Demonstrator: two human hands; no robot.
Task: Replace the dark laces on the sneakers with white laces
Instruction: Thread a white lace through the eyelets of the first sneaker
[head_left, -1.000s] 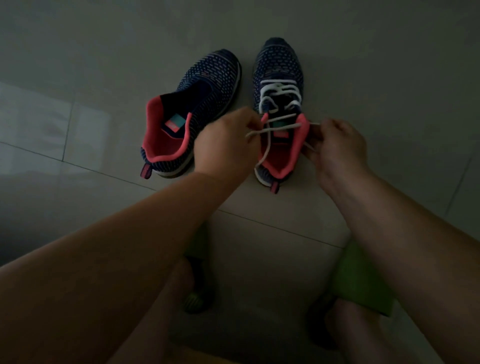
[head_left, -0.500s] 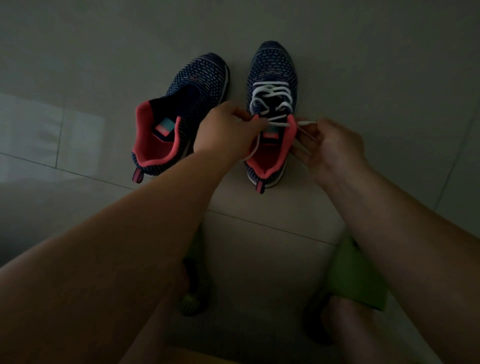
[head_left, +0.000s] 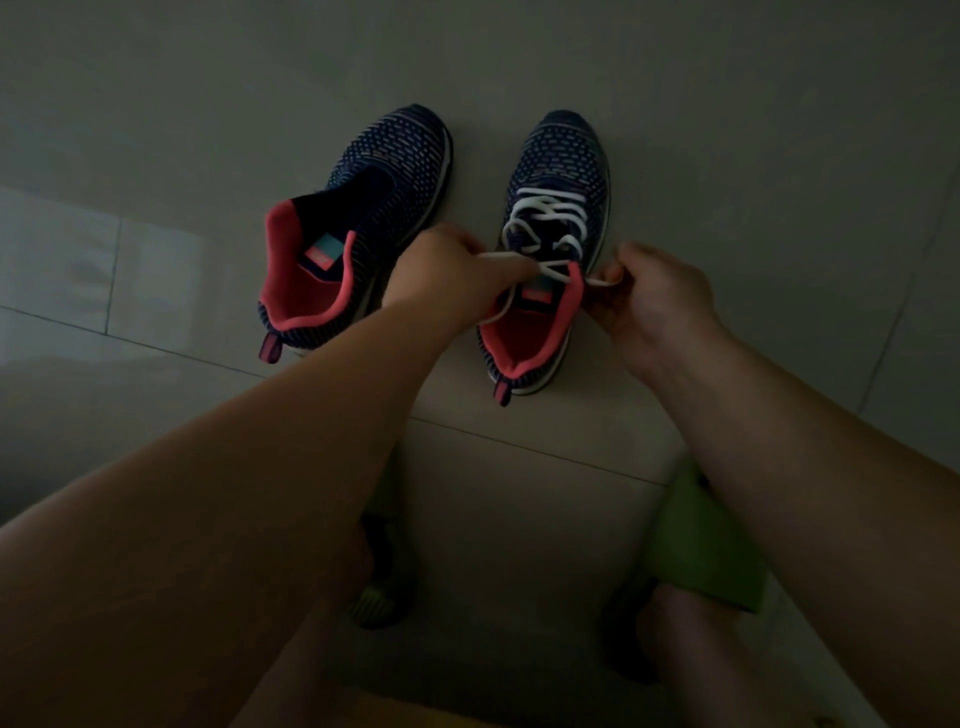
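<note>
Change: since half a second ago my left hand (head_left: 447, 275) has stayed at the collar of the laced sneaker (head_left: 550, 249), and my right hand (head_left: 654, 301) has stayed on the other side of it; the lace end on the right now reads shorter between shoe and hand.
Left fingers: curled, pinching one end of the white lace (head_left: 545, 218), which runs taut from my knuckles across to the top eyelets; a loose length hangs from this hand into the shoe's pink opening.
Right fingers: curled round the other lace end, which leaves the collar edge and stops at my thumb; how it sits inside the hand I cannot tell.
Laced sneaker: between my two hands, toe pointing away from me, white lace crossing the upper eyelets above my fingers.
Unlaced sneaker (head_left: 358, 239): just beyond my left hand on its outer side, toe away and angled towards the other shoe, no lace in it, pink lining open towards me.
Floor (head_left: 727, 130): grey tiles under both shoes, a grout line passing beneath my forearms.
Below my arms: my legs and green shorts (head_left: 701, 551), dim.
</note>
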